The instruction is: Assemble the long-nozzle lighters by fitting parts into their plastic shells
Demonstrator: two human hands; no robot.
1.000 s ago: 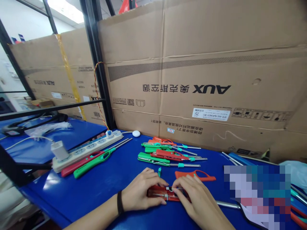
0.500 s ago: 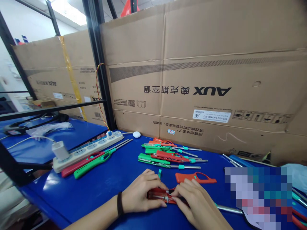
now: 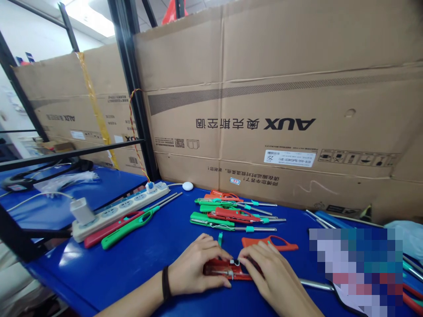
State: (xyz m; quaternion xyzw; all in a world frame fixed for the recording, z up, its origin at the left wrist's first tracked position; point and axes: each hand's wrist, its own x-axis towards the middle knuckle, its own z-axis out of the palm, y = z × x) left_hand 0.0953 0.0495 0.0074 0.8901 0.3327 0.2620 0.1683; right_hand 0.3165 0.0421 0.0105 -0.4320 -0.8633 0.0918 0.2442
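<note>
An opened red lighter shell lies on the blue table near the front edge, its inner parts showing. My left hand is curled over its left end and holds it down. My right hand pinches a small part at the shell's middle, fingertips together. A metal tube sticks out to the right from under my right hand. Just behind my hands lie a red lighter cover and a small teal piece.
A pile of red and green long-nosed lighters lies mid-table. A white power strip with a plugged adapter, plus a red and a green lighter, sit at left. Large cardboard boxes wall the back. A black shelf frame stands left.
My hands stay on the red shell; the fingertips of my right hand have shifted slightly at its middle. The view has moved a little.
</note>
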